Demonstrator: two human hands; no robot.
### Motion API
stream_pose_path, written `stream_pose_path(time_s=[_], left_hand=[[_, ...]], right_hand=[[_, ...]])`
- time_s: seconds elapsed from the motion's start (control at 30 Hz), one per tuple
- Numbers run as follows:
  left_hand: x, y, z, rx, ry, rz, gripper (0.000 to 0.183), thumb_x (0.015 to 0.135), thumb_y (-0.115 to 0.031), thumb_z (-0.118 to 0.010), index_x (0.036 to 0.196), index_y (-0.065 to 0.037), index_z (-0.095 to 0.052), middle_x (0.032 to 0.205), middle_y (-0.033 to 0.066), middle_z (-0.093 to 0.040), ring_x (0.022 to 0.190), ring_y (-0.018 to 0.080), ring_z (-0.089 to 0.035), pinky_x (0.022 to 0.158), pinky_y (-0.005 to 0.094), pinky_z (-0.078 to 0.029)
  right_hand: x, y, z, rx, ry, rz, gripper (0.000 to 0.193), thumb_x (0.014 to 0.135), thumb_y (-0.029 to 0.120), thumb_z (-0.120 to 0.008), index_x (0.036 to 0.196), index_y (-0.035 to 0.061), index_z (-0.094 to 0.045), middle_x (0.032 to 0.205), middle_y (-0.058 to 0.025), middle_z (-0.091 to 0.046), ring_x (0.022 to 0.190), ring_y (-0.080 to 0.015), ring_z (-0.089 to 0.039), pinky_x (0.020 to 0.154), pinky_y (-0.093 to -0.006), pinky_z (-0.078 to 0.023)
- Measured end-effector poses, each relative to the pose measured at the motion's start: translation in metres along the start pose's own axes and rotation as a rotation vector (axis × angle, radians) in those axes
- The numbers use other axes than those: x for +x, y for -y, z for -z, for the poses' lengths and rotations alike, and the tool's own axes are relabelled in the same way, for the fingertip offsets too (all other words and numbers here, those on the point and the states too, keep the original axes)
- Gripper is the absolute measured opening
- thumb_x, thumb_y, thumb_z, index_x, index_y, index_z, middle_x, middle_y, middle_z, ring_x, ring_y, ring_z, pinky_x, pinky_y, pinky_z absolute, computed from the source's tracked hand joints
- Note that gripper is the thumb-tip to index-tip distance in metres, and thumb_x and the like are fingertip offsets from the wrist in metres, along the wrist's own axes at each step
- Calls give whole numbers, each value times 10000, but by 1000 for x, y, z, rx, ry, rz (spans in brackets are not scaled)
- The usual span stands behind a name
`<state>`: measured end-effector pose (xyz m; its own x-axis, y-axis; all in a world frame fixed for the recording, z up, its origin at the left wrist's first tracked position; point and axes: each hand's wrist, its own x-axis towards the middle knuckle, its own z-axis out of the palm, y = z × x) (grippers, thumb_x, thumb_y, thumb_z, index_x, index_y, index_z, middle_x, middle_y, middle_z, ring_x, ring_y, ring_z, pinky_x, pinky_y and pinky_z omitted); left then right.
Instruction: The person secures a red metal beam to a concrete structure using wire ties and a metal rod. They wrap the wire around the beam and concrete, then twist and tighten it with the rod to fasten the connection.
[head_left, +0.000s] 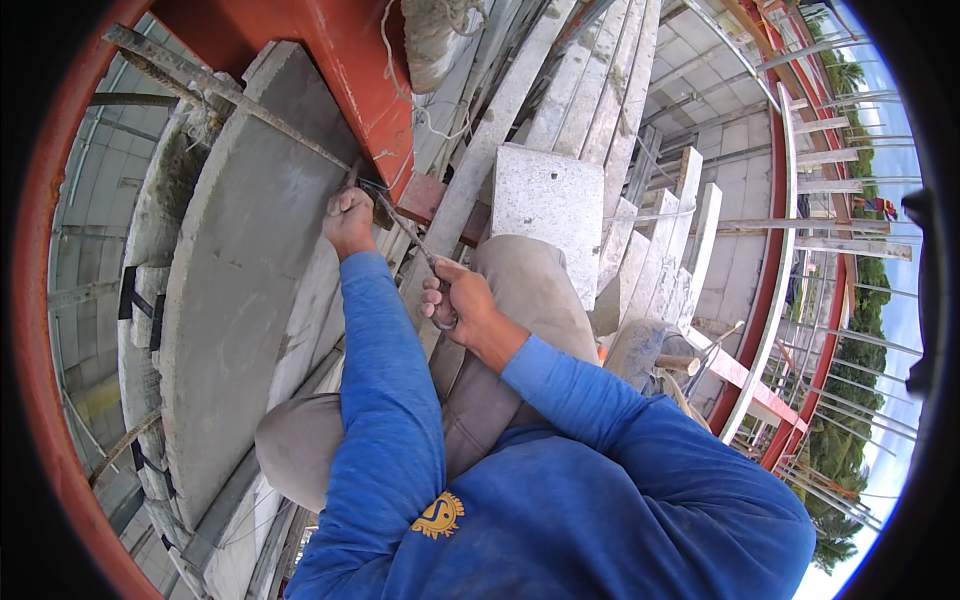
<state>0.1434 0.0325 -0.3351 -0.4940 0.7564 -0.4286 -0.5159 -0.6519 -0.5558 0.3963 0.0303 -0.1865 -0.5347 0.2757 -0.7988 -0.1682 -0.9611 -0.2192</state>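
Note:
My right hand point(462, 305) is wrapped round the lower end of a slim, dark metal rod-like tool point(408, 228). A curved part of it shows below my fingers. The tool slants up and left, and its far end reaches the foot of a red steel beam point(365, 90). Close to that end my left hand point(350, 218) is closed in a fist, and what it grips is hidden. Left of it stands a grey cement-faced slab point(250, 230) with a curved edge. A long steel bar point(240, 98) crosses the slab's top and ends just above my left hand.
Pale, cement-stained planks point(590, 90) run away ahead. A speckled square board point(548, 205) lies beyond my right knee. At right are a round wooden handle point(678, 364), red beams point(775, 250) and block walls point(720, 145). Loose wire point(440, 130) hangs by the red beam.

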Motion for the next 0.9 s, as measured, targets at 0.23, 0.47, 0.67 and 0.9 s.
stream_pose_path(time_s=[0.23, 0.47, 0.67, 0.9], left_hand=[[3, -9, 4, -32, 4, 62, 347, 966, -103, -422, 631, -192, -437, 543, -77, -360, 477, 103, -394, 496, 304, -370], [0, -4, 1, 41, -20, 71, 197, 1018, -94, -380, 1132, -41, -532, 567, -95, -346, 474, 84, -356, 497, 302, -344], [-2, -39, 18, 247, 63, 31, 427, 1128, -169, -378, 1468, 76, -461, 587, -99, -375, 479, 66, -351, 502, 289, -327], [-36, 22, 9, 1110, -278, -162, 210, 1136, -256, -491, 1078, -117, -637, 637, -45, -486, 555, 141, -440, 520, 303, -351]], right_hand=[[-10, 7, -1, 15, 49, -59, 194, 1144, 176, -427, 1321, 126, -490, 801, -15, -501, 604, -129, -488, 530, -322, -472], [-4, 19, 8, 160, 119, -115, 145, 1146, 160, -427, 1266, 117, -495, 796, -9, -487, 598, -120, -480, 513, -298, -450], [-8, 24, 1, 170, 128, -191, 128, 1152, 170, -433, 1239, 112, -506, 785, -3, -480, 581, -103, -464, 480, -281, -432], [-22, 31, -26, -92, 75, -30, 240, 1145, 187, -452, 1349, 70, -500, 797, -4, -483, 586, -114, -483, 476, -293, -446]])
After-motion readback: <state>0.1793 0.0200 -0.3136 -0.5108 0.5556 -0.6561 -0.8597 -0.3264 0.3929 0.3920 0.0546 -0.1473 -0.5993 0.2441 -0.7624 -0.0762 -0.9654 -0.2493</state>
